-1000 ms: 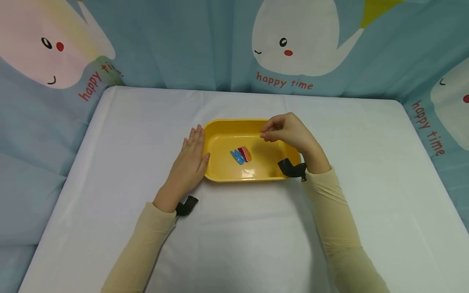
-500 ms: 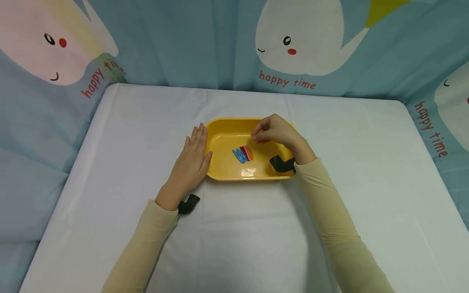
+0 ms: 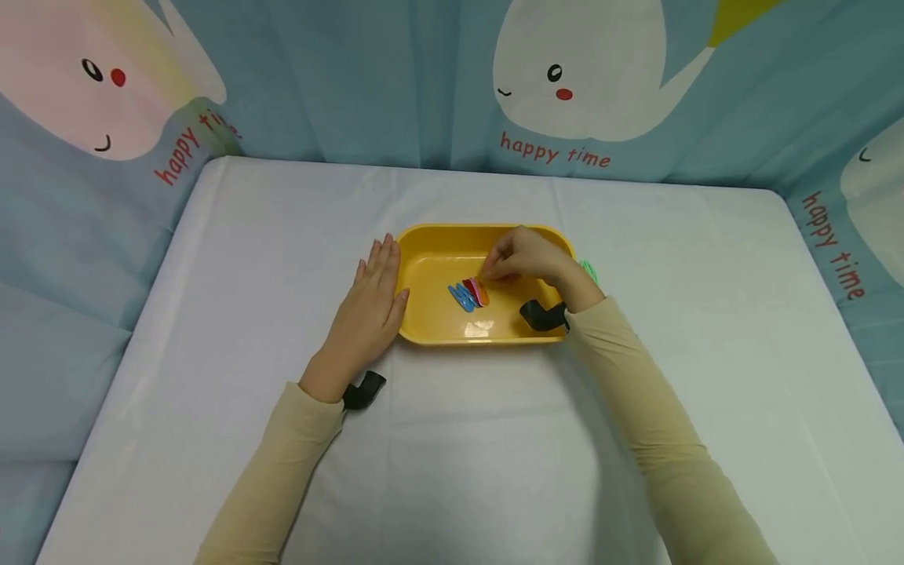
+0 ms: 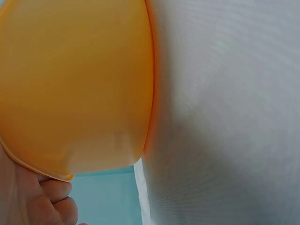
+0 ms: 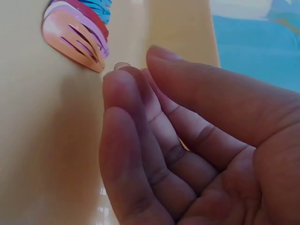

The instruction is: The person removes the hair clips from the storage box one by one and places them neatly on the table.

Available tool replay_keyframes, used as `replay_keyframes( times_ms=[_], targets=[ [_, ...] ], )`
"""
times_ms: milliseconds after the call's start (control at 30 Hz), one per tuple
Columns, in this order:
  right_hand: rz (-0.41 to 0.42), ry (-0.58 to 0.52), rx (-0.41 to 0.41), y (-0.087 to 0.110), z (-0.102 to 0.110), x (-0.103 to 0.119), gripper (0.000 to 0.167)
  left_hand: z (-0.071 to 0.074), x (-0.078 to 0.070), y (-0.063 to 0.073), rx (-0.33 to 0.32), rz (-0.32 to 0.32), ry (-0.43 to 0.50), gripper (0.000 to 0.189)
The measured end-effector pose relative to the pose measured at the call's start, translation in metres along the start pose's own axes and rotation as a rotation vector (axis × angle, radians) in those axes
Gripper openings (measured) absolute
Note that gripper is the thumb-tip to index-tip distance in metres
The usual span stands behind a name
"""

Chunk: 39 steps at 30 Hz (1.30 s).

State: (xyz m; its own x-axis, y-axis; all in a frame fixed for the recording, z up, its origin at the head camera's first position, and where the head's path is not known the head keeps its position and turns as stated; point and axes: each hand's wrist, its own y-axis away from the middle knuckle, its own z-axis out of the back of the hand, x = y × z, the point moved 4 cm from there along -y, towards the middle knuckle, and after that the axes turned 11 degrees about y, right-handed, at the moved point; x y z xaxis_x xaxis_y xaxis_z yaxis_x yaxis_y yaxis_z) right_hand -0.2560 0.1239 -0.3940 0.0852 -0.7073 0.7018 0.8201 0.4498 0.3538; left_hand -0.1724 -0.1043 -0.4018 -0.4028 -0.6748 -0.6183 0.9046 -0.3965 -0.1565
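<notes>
Lying side by side within the yellow tray [image 3: 427, 318], the clips [image 3: 475, 293] look already grouped; you seem to have green pieces [image 3: 589, 271] left, outside its right end. Your right hand [image 3: 528, 255] hovers just beside the clips, fingers loosely bent, nothing visibly held. Your left hand [image 3: 366, 304] lies against the left rim, fingers extended. You have room toward both tray ends and across the worktop [image 3: 452, 455] nearer you.

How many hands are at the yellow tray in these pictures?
2: the left hand lies against the left end of the tray, and the right hand is over it, near the hair clips.
</notes>
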Motion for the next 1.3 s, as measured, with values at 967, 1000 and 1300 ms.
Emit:
replay_keyframes(
  times_ms=[967,1000,1300],
  targets=[
    [-0.017,0.177,0.092,-0.009,-0.013,-0.002,0.007,-0.001,-0.001,-0.001,0.001,0.004,0.003,0.062],
    [-0.018,0.185,0.091,-0.009,-0.013,-0.002,0.007,-0.001,0.000,-0.001,0.000,0.004,0.004,0.062],
    [-0.027,0.286,0.079,-0.008,-0.011,-0.001,0.009,-0.002,0.001,-0.001,-0.006,0.000,-0.003,0.062]
  ],
)
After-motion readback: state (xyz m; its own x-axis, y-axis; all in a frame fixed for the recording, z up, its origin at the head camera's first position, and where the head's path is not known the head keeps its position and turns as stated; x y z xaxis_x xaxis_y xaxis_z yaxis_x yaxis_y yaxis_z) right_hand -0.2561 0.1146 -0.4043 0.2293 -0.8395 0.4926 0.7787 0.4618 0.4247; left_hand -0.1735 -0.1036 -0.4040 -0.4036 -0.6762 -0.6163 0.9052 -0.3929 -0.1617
